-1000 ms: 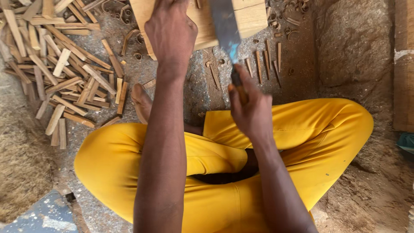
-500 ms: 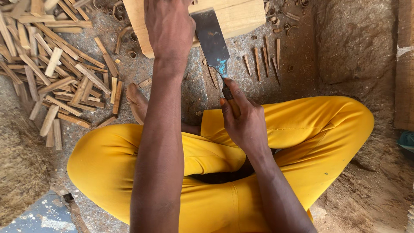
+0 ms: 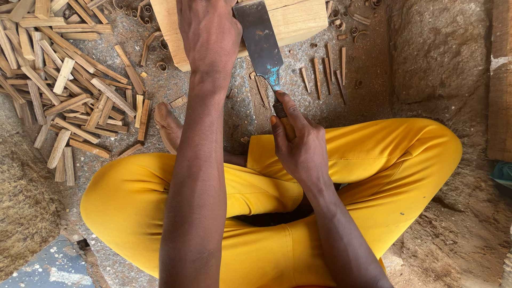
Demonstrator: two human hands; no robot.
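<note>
- Right hand point(image 3: 301, 146): closed in a full grip around the wooden handle of a broad-bladed chopping knife point(image 3: 261, 45), thumb laid along the top of the handle.
- Chopping knife: dark, worn steel blade with a patch of blue near the handle; it rises up and away from the right hand, the blade lying across the near face of the wood block point(image 3: 298, 18).
- Left hand point(image 3: 209, 33): rests on top of the wood block, just left of the blade; its fingers are out of view past the frame's top edge, so its grip cannot be told.
- Wood block: pale, squared, standing on the ground ahead of the crossed legs in yellow trousers point(image 3: 384, 165).
- Small thin slivers point(image 3: 325, 74): lying on the ground right of the blade.
- Pile of split sticks point(image 3: 69, 85): heaped on the ground far left, well apart from both hands.
</note>
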